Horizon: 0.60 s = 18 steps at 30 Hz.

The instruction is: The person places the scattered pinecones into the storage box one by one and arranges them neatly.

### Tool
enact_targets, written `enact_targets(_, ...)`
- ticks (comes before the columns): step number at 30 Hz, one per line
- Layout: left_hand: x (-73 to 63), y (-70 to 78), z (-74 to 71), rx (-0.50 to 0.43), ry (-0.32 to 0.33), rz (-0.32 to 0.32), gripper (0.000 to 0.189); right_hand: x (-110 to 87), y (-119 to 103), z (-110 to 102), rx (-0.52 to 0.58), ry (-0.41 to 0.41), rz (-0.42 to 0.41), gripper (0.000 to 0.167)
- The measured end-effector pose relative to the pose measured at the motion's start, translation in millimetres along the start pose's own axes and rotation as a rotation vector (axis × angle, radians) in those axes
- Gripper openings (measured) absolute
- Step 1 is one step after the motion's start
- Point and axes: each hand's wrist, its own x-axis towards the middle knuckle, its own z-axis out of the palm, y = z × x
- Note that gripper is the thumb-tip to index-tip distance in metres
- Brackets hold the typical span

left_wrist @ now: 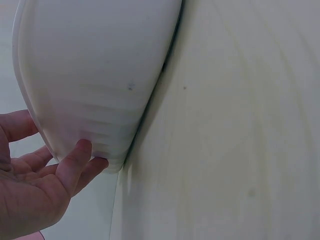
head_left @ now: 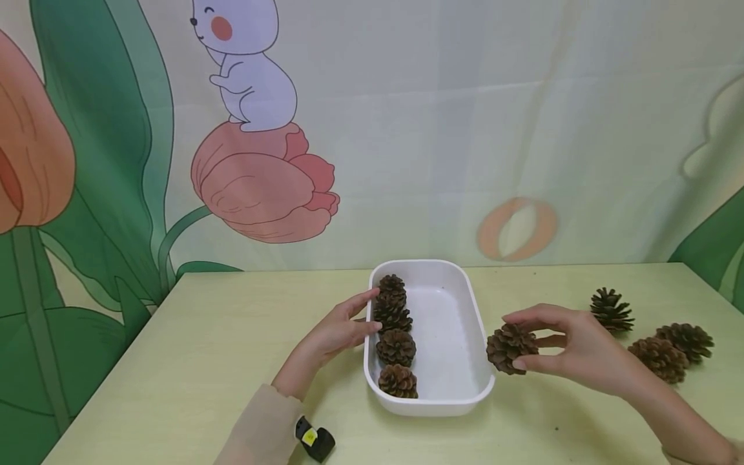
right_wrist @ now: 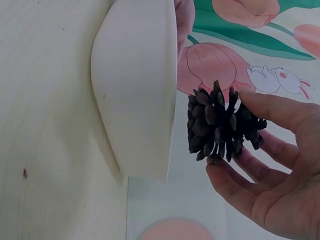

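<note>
A white tray [head_left: 447, 342] with rounded corners stands on the table. Several brown pine cones [head_left: 396, 347] form a row along its left inner side. My left hand [head_left: 334, 332] grips the left wall, with some fingers over the rim and others against the outside [left_wrist: 45, 185]. Just off the tray's right rim, my right hand [head_left: 581, 349] pinches a pine cone [head_left: 510, 349] between thumb and fingers. The right wrist view shows this pine cone [right_wrist: 220, 122] held beside the tray's outer wall [right_wrist: 132, 85], apart from it.
Three loose pine cones lie at the right of the table: one farther back [head_left: 611, 311] and two close together [head_left: 659, 360]. A patterned cloth [head_left: 407, 129] hangs behind the table's back edge. A black strap device [head_left: 315, 439] is by my left sleeve.
</note>
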Motion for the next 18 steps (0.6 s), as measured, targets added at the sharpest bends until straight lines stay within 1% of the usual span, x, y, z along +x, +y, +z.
enact_targets(5,0.4,-0.1,0.4,0.0,0.003,-0.003,0.062,8.8,-7.5,9.1,0.053,-0.017,-0.033,0.043)
enact_targets(10,0.7,-0.2,0.7,-0.007,0.002,-0.002,0.062,16.1,-8.9,19.5,0.101,-0.042,-0.06,0.042)
enact_targets(18,0.3,-0.3,0.7,-0.009,0.004,-0.005,0.063,24.7,-8.8,33.6,0.105,-0.081,-0.058,0.043)
